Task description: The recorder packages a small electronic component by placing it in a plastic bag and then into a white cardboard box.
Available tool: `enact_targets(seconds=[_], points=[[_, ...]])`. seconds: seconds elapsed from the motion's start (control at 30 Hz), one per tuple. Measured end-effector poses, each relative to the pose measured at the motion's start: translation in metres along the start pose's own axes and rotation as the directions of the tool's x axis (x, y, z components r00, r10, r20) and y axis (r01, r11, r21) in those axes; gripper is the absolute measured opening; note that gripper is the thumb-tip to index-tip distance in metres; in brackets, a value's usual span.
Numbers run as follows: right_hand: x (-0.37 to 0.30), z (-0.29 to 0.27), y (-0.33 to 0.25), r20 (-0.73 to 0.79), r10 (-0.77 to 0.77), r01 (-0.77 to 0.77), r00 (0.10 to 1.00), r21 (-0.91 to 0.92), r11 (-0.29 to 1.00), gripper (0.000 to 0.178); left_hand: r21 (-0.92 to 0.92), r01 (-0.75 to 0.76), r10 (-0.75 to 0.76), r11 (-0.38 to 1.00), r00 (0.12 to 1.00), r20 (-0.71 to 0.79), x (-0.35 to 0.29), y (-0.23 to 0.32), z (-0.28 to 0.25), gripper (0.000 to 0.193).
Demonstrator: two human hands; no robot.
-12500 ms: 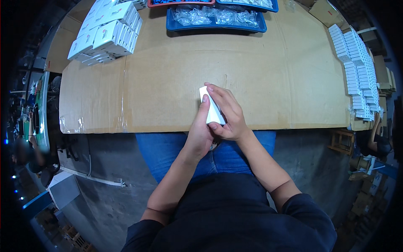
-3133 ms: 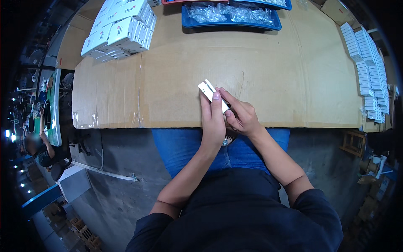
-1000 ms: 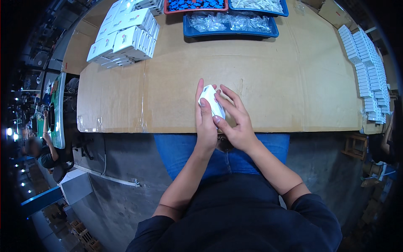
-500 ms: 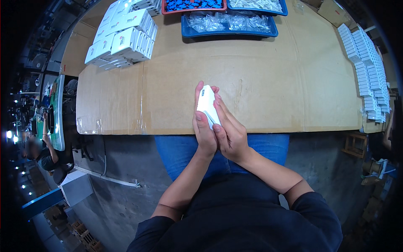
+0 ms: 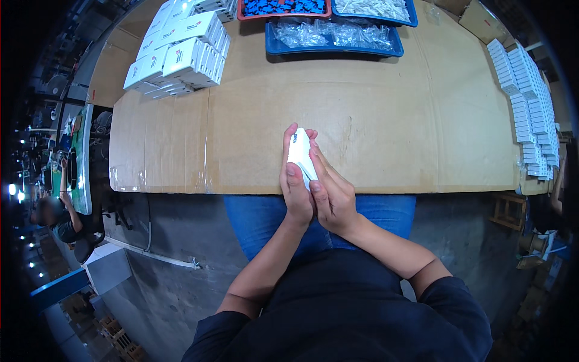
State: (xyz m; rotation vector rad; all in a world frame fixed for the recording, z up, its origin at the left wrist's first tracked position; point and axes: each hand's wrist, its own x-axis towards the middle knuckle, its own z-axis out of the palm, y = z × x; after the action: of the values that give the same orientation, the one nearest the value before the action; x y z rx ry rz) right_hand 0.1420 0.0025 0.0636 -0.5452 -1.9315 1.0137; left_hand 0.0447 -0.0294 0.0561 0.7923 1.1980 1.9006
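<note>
A small white box (image 5: 300,151) with dark print near its far end is pressed between my two palms, above the near edge of the cardboard-covered table (image 5: 265,114). My left hand (image 5: 295,192) lies along its left side, thumb on the near part of the box. From the right, my right hand (image 5: 335,199) closes against the other side, its thumb also near the close end. A slanting fold or flap line shows at the box's near end. The palms hide its sides and underside.
White boxes are stacked at the far left (image 5: 181,57) and along the right edge (image 5: 531,108). At the back stand a blue tray (image 5: 335,52) of clear plastic bags, a red tray (image 5: 283,17) of blue parts and another blue tray (image 5: 412,15) of white pieces. Another person (image 5: 63,220) sits far left.
Both hands and the white box keep nearly the same pose. They appear slightly lower and further right in the picture, and the trays and stacks have shifted a little with the view.
</note>
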Motion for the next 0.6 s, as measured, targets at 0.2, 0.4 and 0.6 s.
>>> enact_targets(seconds=[0.2, 0.4, 0.6], points=[[0.006, -0.001, 0.000, -0.024, 0.116, -0.115, 0.993, 0.028, 0.993, 0.047, 0.032, 0.061, -0.061, 0.998, 0.998, -0.025, 0.005, 0.013, 0.005, 0.087], [0.013, -0.002, 0.008, -0.052, 0.286, -0.265, 0.957, 0.251, 0.931, 0.053, 0.121, 0.136, -0.144, 0.983, 0.988, 0.059, 0.012, 0.001, -0.012, 0.070], [0.006, -0.004, 0.016, 0.007, 0.296, -0.292, 0.955, 0.176, 0.940, 0.054, 0.103, 0.248, -0.250, 0.963, 0.968, 0.013, 0.010, 0.003, -0.015, 0.070]])
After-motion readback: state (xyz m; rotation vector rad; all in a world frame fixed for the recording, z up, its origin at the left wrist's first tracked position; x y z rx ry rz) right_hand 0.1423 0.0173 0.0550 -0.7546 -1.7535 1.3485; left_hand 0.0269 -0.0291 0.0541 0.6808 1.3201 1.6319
